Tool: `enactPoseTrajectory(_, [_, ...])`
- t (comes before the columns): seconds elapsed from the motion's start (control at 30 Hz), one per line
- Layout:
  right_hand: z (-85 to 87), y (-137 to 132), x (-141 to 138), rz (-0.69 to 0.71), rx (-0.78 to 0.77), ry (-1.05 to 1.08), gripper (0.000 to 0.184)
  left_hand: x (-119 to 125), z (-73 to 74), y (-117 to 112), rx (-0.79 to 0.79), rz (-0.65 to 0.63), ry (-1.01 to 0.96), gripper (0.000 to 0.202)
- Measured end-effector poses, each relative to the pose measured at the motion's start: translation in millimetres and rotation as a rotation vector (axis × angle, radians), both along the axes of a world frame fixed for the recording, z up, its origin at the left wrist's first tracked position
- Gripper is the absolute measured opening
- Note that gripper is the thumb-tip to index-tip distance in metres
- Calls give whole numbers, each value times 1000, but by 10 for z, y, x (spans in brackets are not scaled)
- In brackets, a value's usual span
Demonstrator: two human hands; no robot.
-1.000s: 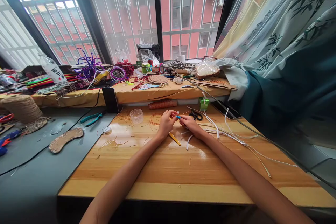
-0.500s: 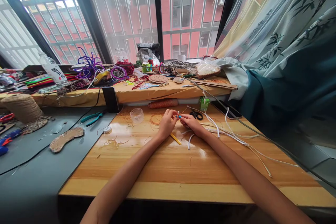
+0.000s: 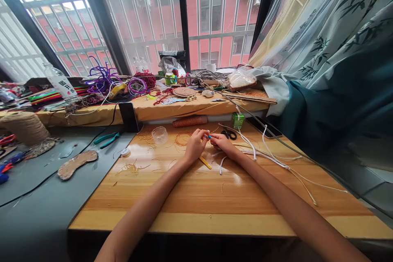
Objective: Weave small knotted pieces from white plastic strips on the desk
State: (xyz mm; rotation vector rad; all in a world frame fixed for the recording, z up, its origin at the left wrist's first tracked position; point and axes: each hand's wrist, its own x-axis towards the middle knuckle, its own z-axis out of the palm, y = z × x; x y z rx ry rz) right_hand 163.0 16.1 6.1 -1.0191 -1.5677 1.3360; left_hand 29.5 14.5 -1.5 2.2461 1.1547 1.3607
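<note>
My left hand [image 3: 195, 144] and my right hand [image 3: 223, 143] meet fingertip to fingertip over the wooden table [image 3: 184, 196]. Between them they pinch a small blue piece [image 3: 209, 136] with a white cord end. White cords [image 3: 264, 157] trail from my right hand across the table to the right. A yellow stick [image 3: 204, 162] lies on the wood just below my left hand. Black scissors [image 3: 229, 134] lie just behind my right hand.
A clear round tub [image 3: 160, 135], copper wire loops [image 3: 182, 138], a copper wire spool [image 3: 190, 121] and a green box [image 3: 237, 120] sit at the table's back. A phone [image 3: 129, 117] leans on the cluttered sill. Teal pliers [image 3: 107, 138] and a twine spool [image 3: 23, 127] lie left.
My fingertips have closed in tighter on the blue piece, which sits a little lower between the hands. Nothing else on the table has moved.
</note>
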Motion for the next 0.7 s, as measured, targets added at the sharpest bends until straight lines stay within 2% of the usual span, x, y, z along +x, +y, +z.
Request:
enactPoseTrajectory(0.17, [-14, 12, -13, -25, 34, -22, 30, 3, 3, 29, -51, -8, -52, 15])
enactPoseTrajectory(0.33, [-24, 21, -17, -32, 68, -65, 31, -13, 19, 47, -136, 51, -165, 16])
enactPoseTrajectory(0.5, [-51, 32, -13, -48, 116, -110, 32, -33, 35, 47, -215, -21, -194, 14])
enactPoseTrajectory(0.7, [-71, -16, -35, -127, 193, -165, 29, -61, 36, 55, -132, 28, -180, 13])
